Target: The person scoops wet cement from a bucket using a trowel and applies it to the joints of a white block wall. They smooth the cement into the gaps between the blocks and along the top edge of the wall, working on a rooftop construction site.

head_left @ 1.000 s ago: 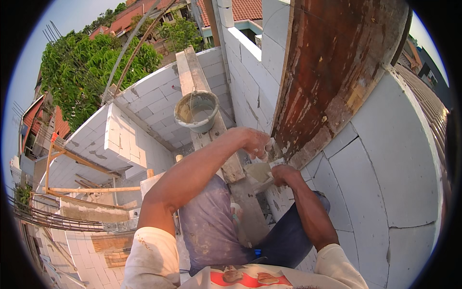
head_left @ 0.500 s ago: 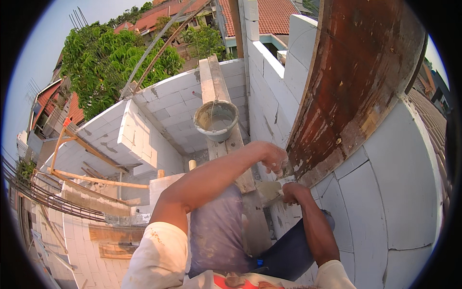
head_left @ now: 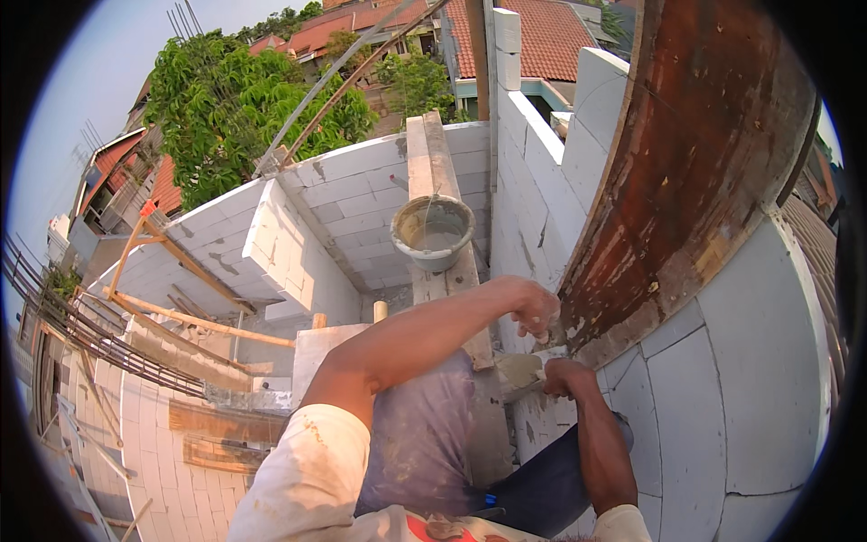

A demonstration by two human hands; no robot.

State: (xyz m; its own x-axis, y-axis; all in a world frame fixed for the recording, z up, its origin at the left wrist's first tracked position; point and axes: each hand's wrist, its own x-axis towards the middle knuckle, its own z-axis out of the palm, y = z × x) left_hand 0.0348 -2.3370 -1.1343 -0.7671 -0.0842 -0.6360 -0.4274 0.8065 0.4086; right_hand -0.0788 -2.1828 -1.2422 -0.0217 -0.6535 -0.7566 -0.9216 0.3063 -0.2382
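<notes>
In my right hand [head_left: 567, 378] is the handle of a trowel [head_left: 517, 372], its flat, mortar-smeared blade pointing left beside the block wall. My left hand [head_left: 538, 313] hangs just above the trowel, close to the lower edge of a large brown wooden panel [head_left: 673, 181]. Its fingers are curled down and pressed together; whatever lies in them is hidden. A bucket [head_left: 433, 260] with grey wet mix inside stands ahead of my left forearm, on wooden planks [head_left: 418, 167].
Pale block walls [head_left: 686, 397] rise at the right and ahead. Bundled steel bars [head_left: 99, 330] and a timber frame [head_left: 172, 253] lie to the left, above lower ground. A board [head_left: 316, 348] sits beside my left elbow. Trees [head_left: 253, 108] and tiled roofs stand beyond.
The view has shifted, so the surroundings sit farther right and slightly lower. My left hand's fingers now point more downward above the trowel. The right hand keeps its grip on the handle.
</notes>
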